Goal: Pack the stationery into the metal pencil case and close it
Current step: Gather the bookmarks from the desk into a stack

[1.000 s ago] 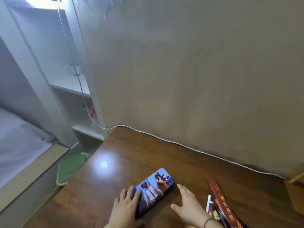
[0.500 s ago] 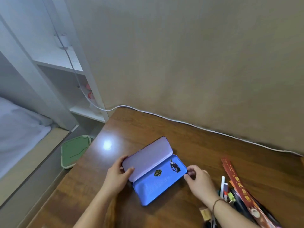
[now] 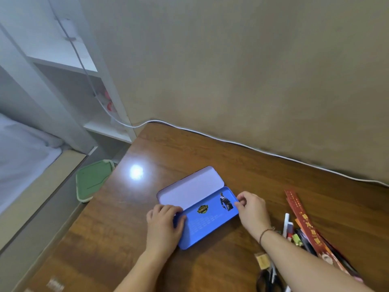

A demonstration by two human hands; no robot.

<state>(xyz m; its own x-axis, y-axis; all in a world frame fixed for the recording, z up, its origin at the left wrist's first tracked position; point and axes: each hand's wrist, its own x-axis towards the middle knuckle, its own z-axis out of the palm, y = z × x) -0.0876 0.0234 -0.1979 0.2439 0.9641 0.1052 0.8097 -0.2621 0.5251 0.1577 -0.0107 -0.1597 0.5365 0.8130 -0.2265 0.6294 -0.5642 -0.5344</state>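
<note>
The blue metal pencil case [image 3: 208,220] lies open and empty on the brown wooden table [image 3: 242,165], its pale lid [image 3: 189,189] folded back flat. My left hand [image 3: 165,226] grips the case's near left end. At the far right end, my right hand [image 3: 251,209] pinches the rim. A heap of stationery [image 3: 299,237] sits to the right: a white pen [image 3: 285,224], a long red ruler [image 3: 303,220], dark pens, a small yellow eraser [image 3: 262,260] and black scissors [image 3: 267,281], partly hidden by my right forearm.
A white cable [image 3: 231,142] runs along the table's back edge by the beige wall. Left of the table are white shelves [image 3: 69,66], a green lidded box [image 3: 92,180] on the floor and a bed [image 3: 19,152].
The case was closed one second ago; the lid swung up and now lies fully flat. My left hand left the lid for the case's near end. The view tilted down.
</note>
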